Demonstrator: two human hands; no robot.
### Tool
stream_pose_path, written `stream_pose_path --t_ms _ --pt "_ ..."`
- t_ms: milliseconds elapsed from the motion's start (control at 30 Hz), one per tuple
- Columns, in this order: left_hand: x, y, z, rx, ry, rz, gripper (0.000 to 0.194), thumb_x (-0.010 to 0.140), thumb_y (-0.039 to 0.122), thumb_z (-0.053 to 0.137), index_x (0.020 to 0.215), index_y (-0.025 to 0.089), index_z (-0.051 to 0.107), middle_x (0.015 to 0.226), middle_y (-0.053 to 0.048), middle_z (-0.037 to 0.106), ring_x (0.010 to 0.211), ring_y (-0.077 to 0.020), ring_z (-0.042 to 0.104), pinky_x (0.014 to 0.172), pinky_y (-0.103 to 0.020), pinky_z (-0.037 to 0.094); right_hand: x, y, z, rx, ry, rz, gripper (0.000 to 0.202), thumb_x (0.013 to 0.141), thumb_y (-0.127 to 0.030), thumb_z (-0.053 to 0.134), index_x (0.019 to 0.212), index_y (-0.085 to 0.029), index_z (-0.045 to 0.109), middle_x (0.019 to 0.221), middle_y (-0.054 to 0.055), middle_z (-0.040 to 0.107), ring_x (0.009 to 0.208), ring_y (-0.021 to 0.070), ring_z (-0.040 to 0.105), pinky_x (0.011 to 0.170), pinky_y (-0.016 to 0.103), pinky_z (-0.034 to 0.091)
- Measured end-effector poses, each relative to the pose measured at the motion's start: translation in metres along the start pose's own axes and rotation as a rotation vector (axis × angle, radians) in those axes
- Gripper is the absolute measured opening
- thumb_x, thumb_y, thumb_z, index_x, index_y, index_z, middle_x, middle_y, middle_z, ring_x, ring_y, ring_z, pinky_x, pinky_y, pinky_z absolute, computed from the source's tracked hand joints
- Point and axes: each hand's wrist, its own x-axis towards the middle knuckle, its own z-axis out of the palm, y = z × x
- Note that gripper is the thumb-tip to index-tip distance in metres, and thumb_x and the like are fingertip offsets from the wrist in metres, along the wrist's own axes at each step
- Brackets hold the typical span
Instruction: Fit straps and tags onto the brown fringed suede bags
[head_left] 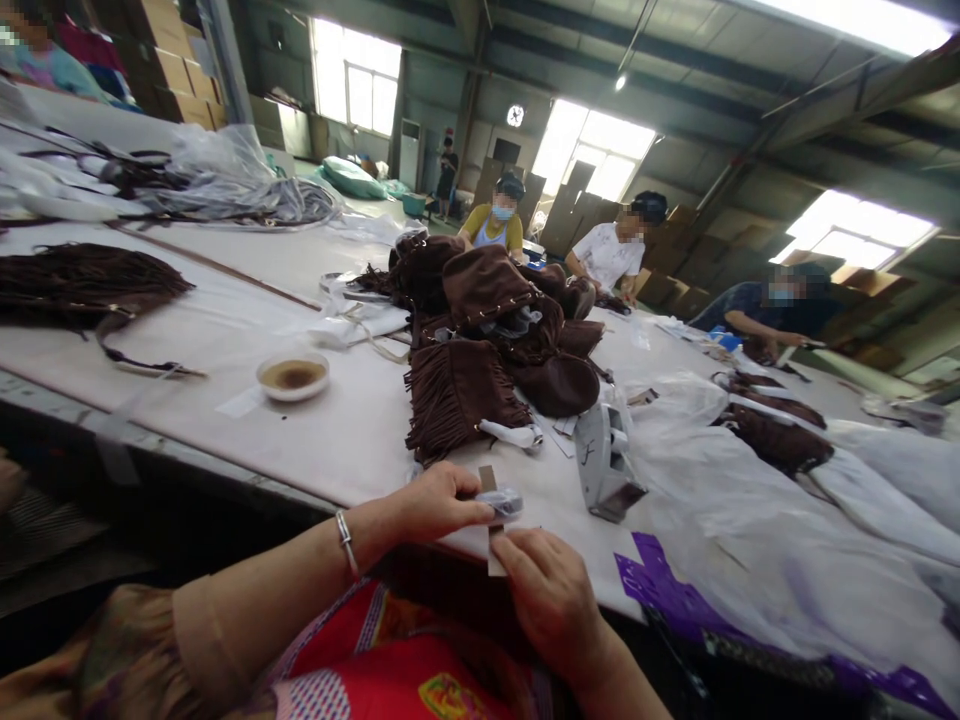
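Observation:
Between thumb and fingers, my left hand [444, 503] pinches a small piece wrapped in clear plastic [504, 502]; what is inside cannot be made out. A flat grey-brown strip [487, 476] runs past the wrapped piece, and my right hand [546, 585] grips its lower end. Both hands are close together at the table's near edge. Just beyond them lies a dark brown fringed bag [459, 395] with a white-wrapped part [511, 434] at its corner. To the right of the bag stands a grey tape dispenser [606, 460].
More brown bags [487, 285] are heaped behind. On the white table [337, 440] sits a shallow dish [292, 378] of brownish stuff. Fringed pieces [82, 285] lie at left, plastic sheeting [720, 510] and purple material [667, 580] at right. Several people work across the table.

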Motion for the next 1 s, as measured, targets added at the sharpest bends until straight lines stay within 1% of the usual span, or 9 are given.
stream_pose_path --t_ms 67,167,267,367,567,667,767,833,1000 --pt "-0.002 0.000 0.005 0.105 -0.022 0.048 0.037 0.083 0.045 0.060 0.064 0.014 0.058 0.059 0.005 0.042 0.057 -0.0085 0.035 0.052 -0.023 0.024 0.013 -0.001 -0.004 0.058 0.006 0.104 0.034 0.091 -0.010 0.047 0.109 -0.024 0.071 0.094 0.010 0.069 0.084 0.0226 0.062 0.076 0.038 0.052" --pt "-0.009 0.001 0.011 0.271 -0.040 0.128 0.035 0.086 0.045 0.059 0.070 0.014 0.064 0.063 0.002 0.053 0.059 -0.0096 0.041 0.056 -0.023 0.028 0.022 -0.001 0.003 0.297 0.079 0.373 0.023 0.088 -0.014 0.054 0.087 -0.024 0.075 0.109 0.009 0.066 0.096 0.0228 0.061 0.083 0.037 0.050" --pt "-0.017 0.001 0.013 0.402 -0.112 0.193 0.031 0.086 0.043 0.059 0.074 0.015 0.067 0.069 -0.002 0.061 0.063 -0.0117 0.047 0.060 -0.024 0.032 0.019 -0.002 0.014 0.621 0.047 0.595 0.016 0.082 -0.013 0.062 0.073 -0.022 0.072 0.090 0.004 0.068 0.084 0.0189 0.063 0.077 0.031 0.049" --pt "-0.022 -0.002 0.013 0.431 -0.178 0.221 0.028 0.086 0.042 0.058 0.079 0.017 0.069 0.075 -0.004 0.065 0.066 -0.0131 0.051 0.062 -0.023 0.034 0.011 -0.006 0.023 0.705 0.065 0.716 0.012 0.078 -0.014 0.066 0.071 -0.021 0.072 0.073 0.000 0.065 0.071 0.0160 0.059 0.069 0.028 0.046" --pt "-0.022 -0.006 0.017 0.411 -0.164 0.116 0.038 0.086 0.052 0.058 0.080 0.016 0.069 0.073 -0.003 0.065 0.062 -0.0127 0.050 0.059 -0.024 0.033 0.006 -0.014 0.031 0.630 0.212 0.859 0.004 0.077 -0.021 0.070 0.073 -0.021 0.072 0.073 0.001 0.067 0.071 0.0171 0.058 0.067 0.028 0.046" --pt "-0.019 -0.004 0.019 0.403 -0.153 0.090 0.036 0.086 0.049 0.060 0.078 0.016 0.071 0.070 -0.003 0.065 0.062 -0.0122 0.049 0.058 -0.024 0.032 0.004 -0.009 0.033 0.715 0.188 0.953 0.008 0.075 -0.029 0.074 0.075 -0.020 0.072 0.071 0.002 0.067 0.067 0.0179 0.059 0.062 0.029 0.047" --pt "-0.018 -0.001 0.019 0.387 -0.187 0.111 0.029 0.082 0.043 0.065 0.074 0.016 0.070 0.068 -0.002 0.063 0.060 -0.0115 0.048 0.057 -0.024 0.031 0.004 -0.001 0.027 0.773 0.103 0.913 0.024 0.078 -0.029 0.071 0.101 -0.022 0.070 0.067 -0.002 0.064 0.061 0.0165 0.058 0.060 0.029 0.049" --pt "-0.018 0.000 0.018 0.391 -0.192 0.119 0.028 0.081 0.042 0.067 0.070 0.016 0.069 0.066 -0.001 0.061 0.059 -0.0114 0.046 0.056 -0.024 0.030 0.008 0.003 0.018 0.684 0.034 0.816 0.028 0.079 -0.023 0.068 0.108 -0.023 0.069 0.071 -0.002 0.066 0.064 0.0165 0.060 0.065 0.030 0.050" --pt "-0.017 0.001 0.016 0.351 -0.207 0.094 0.026 0.077 0.039 0.069 0.067 0.016 0.069 0.058 0.002 0.055 0.053 -0.0102 0.042 0.051 -0.025 0.027 0.026 0.005 -0.001 0.314 -0.136 0.448 0.013 0.086 -0.016 0.060 0.085 -0.022 0.071 0.084 0.003 0.068 0.079 0.0176 0.060 0.073 0.030 0.046"
